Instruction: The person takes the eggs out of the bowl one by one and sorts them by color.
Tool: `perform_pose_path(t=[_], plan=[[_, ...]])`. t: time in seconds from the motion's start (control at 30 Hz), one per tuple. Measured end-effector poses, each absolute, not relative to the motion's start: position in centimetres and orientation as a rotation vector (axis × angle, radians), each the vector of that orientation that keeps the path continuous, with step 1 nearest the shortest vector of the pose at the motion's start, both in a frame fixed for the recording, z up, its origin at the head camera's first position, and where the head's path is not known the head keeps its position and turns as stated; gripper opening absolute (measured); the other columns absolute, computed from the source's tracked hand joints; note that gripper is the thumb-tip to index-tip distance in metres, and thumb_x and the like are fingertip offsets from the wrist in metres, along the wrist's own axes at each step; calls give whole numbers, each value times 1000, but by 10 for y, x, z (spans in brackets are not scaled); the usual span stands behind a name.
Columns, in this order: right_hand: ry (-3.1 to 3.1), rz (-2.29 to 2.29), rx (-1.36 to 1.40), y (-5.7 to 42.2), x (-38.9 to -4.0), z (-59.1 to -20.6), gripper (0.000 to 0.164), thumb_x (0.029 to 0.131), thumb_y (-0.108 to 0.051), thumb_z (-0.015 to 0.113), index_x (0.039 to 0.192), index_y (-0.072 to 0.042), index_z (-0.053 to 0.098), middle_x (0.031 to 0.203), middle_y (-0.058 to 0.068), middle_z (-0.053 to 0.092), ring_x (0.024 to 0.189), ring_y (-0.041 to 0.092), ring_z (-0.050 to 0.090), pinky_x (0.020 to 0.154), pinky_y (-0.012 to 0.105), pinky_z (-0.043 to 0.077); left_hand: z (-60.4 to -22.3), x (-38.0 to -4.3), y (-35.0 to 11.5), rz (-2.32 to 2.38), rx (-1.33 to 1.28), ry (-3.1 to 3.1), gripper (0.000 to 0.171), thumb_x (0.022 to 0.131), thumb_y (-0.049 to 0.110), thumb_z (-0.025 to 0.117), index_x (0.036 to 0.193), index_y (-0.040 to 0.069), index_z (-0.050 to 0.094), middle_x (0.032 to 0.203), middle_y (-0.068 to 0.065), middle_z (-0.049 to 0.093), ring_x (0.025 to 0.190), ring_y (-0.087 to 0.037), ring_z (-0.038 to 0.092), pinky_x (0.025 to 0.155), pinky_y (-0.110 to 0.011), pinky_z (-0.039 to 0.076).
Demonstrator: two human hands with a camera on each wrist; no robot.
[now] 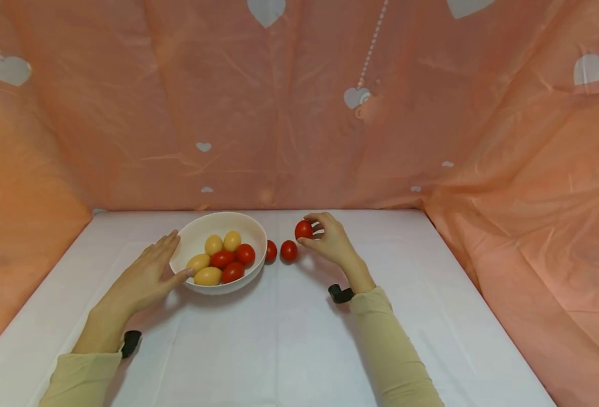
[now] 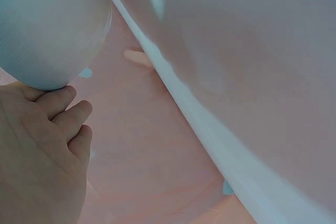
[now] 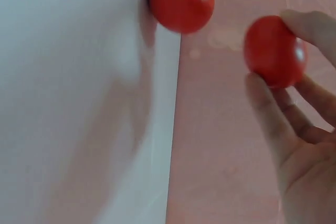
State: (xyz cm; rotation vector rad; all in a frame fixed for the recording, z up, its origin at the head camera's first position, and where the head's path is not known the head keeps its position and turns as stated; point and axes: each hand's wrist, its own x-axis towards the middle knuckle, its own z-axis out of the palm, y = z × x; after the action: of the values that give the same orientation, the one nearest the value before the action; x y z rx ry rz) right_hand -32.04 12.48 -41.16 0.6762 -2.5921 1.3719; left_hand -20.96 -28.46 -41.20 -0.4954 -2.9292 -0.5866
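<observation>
A white bowl (image 1: 187,243) stands left of the middle of the table, with several yellow eggs (image 1: 208,276) and red eggs (image 1: 233,272) in it, smooth and glossy. Against its left side rests my left hand (image 1: 149,277), fingers extended along the outside and thumb at the rim. The left wrist view shows the fingertips touching the bowl's outer wall (image 2: 52,35). My right hand (image 1: 332,240) pinches another red egg (image 3: 275,52) between thumb and fingers, to the right of the bowl. Two more red eggs (image 1: 289,251) lie between bowl and right hand, one partly hidden by the rim.
A white cloth covers the table (image 1: 279,350). Close behind it hangs an orange curtain (image 1: 279,113) with pale hearts, which also runs along both sides. Dark wrist cameras (image 1: 340,294) are strapped to both wrists.
</observation>
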Motion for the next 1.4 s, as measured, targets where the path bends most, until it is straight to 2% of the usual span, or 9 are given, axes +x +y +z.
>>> perform_pose_path(t=[0.13,0.3,0.63,0.87,1.4], plan=[[-2718,1280,667,133,-323,-411,56,87,-15,86,136,-1,64,124,15,62,107,32,68,94,40,61,-411,-210,-284,-586,-496,-2929,95,100,53,63,159,-12,25,168,-30,20,152,-52,22,126,-62,18],[-2814,1173,683,137,-325,-411,51,88,-16,84,133,-1,66,122,17,64,105,33,68,95,43,58,-409,-210,-284,-597,-482,-2945,97,100,55,62,160,-11,23,169,-29,18,153,-51,20,126,-62,17],[-2956,1120,669,137,-325,-414,50,88,-16,82,133,0,67,119,17,65,100,27,69,90,37,59,-410,-212,-285,-593,-491,-2934,97,100,54,63,160,-10,23,169,-28,18,154,-50,21,125,-63,18],[-3024,1104,642,136,-323,-417,51,89,-19,82,133,-1,66,121,16,64,103,27,70,94,39,58,-409,-212,-284,-590,-491,-2935,97,100,55,63,160,-10,24,169,-28,19,153,-50,21,126,-63,18],[-3050,1098,620,132,-326,-425,52,91,-22,80,136,-2,65,119,13,66,100,24,67,91,39,57,-410,-210,-284,-600,-487,-2930,97,100,55,63,159,-11,25,169,-29,19,153,-51,21,126,-62,18]])
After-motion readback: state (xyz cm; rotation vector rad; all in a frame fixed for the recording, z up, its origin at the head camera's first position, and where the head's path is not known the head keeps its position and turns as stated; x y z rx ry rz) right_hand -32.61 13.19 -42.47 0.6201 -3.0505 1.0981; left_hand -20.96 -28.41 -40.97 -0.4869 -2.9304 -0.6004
